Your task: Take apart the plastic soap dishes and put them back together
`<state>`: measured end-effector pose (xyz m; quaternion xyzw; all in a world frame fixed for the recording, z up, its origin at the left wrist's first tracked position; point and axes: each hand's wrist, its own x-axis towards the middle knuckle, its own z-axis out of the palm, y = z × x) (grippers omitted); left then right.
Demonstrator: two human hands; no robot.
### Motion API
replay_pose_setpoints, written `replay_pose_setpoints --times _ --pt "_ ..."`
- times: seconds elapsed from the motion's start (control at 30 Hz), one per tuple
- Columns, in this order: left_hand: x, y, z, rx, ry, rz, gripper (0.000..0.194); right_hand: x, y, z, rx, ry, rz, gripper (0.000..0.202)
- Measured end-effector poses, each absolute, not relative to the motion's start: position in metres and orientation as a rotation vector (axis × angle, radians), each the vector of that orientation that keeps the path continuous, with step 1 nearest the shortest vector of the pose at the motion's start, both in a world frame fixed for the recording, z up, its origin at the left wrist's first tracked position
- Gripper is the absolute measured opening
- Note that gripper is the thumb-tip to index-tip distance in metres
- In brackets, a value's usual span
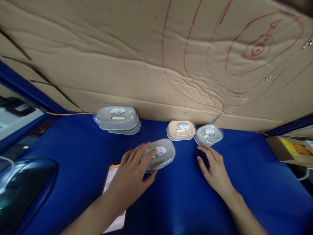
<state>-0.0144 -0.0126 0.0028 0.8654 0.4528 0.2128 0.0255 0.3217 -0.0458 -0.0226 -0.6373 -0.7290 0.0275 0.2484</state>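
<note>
My left hand (pixel 135 171) is over a grey oval box (pixel 164 156) with a clear plastic cover and a round white label. Its thumb is at the near edge and its fingers lie across the top and left side, gripping it. My right hand (pixel 214 168) is open, fingers apart and holding nothing. Its fingertips come close to another grey oval box (pixel 209 134); I cannot tell whether they touch. Directly left of that box is a peach-coloured one (pixel 181 130) of the same shape. A stack of similar grey boxes (pixel 116 118) stands farther left.
Beneath my left forearm lies a lit phone (pixel 111 178) on the blue table (pixel 181 202). A brown cardboard wall (pixel 117 71) with red drawn rings closes off the back. At far left are a dark glossy device (pixel 24 192) and cable; at far right, a cardboard box (pixel 281 151).
</note>
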Motion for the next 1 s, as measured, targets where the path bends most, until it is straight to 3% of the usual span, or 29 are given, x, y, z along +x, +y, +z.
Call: replay_pose_setpoints --times 0.37,0.43,0.57,0.63,0.83,1.0 --pt "-0.014 -0.021 0.006 2.503 1.18 0.486 0.064 0.319 -0.045 -0.022 -1.627 -1.988 0.428 0.038" --pt "-0.013 -0.024 0.006 2.463 1.109 0.446 0.068 0.314 -0.051 -0.014 -1.538 -2.064 0.582 0.051" --pt "-0.012 -0.031 0.009 2.368 1.002 0.375 0.076 0.297 -0.066 -0.008 -1.331 -2.318 0.817 0.106" --pt "-0.011 -0.033 0.01 2.319 0.988 0.348 0.078 0.29 -0.071 -0.01 -1.328 -2.378 0.834 0.12" --pt "-0.011 -0.033 0.013 2.243 0.999 0.4 0.071 0.289 -0.074 -0.016 -1.38 -2.326 0.852 0.12" --pt "-0.02 -0.022 0.019 2.246 1.074 0.59 0.054 0.291 -0.075 -0.014 -1.398 -2.281 0.812 0.117"
